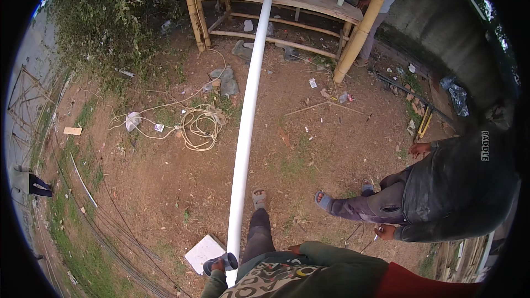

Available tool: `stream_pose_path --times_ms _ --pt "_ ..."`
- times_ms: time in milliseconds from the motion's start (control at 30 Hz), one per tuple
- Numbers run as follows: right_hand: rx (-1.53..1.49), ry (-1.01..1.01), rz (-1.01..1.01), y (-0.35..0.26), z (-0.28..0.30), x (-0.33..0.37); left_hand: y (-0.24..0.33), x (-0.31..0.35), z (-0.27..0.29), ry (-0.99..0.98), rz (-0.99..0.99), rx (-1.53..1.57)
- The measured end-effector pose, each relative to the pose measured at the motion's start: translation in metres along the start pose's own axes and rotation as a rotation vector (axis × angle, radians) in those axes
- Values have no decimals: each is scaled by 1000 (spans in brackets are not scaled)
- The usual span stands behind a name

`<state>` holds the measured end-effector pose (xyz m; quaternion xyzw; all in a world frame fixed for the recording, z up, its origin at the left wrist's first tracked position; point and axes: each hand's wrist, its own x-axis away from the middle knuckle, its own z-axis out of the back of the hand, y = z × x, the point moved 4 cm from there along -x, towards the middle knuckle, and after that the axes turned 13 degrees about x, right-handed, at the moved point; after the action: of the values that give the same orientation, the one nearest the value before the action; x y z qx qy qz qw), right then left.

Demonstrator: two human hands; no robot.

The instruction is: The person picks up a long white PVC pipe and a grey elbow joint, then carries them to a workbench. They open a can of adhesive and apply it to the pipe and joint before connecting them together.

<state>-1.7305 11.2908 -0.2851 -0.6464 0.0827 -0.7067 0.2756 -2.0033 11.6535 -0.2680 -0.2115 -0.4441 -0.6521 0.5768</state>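
Observation:
A long white pipe [248,127] runs from the bamboo bench [287,1] at the far side to my body at the near side. Its far end lies on the bench top. Close by the near end, my left hand [218,265] is closed around a dark grey pipe fitting [229,260], which overlaps the pipe in this view; whether the two are joined, I cannot make out. Of my right hand [295,249] only a small part shows at my waist, beyond the sleeve, and its fingers are hidden. A white square slab [203,252] lies on the ground behind the fitting.
A person in a dark jacket [452,182] stands at the right, close to me. Another person [381,11] is behind the bench's right post. A coiled hose [200,127] lies left of the pipe, near grey stones [224,81]. Bushes [110,27] grow at the far left.

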Motion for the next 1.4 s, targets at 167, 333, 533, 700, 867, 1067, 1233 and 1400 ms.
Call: stream_pose_path --times_ms 167,333,533,700,867,1067,1233,1400 --pt "-173 164 -4 48 157 -19 249 -101 29 187 -268 29" --pt "-807 601 108 72 321 -13 513 -157 41 197 -459 138" --pt "-1278 612 34 91 488 17 785 -162 17 -76 -800 423" --pt "-1444 416 24 132 658 7 961 -180 -43 -156 -822 388" --pt "-1446 210 -29 176 851 32 1117 -165 -77 -298 -794 246" --pt "-385 681 26 178 1102 27 1291 -149 -94 -366 -789 306" --pt "-676 1112 295 151 1255 24 1437 -190 -128 -306 -996 458" --pt "-428 1290 301 96 1406 93 1600 -232 -144 -638 -636 959"
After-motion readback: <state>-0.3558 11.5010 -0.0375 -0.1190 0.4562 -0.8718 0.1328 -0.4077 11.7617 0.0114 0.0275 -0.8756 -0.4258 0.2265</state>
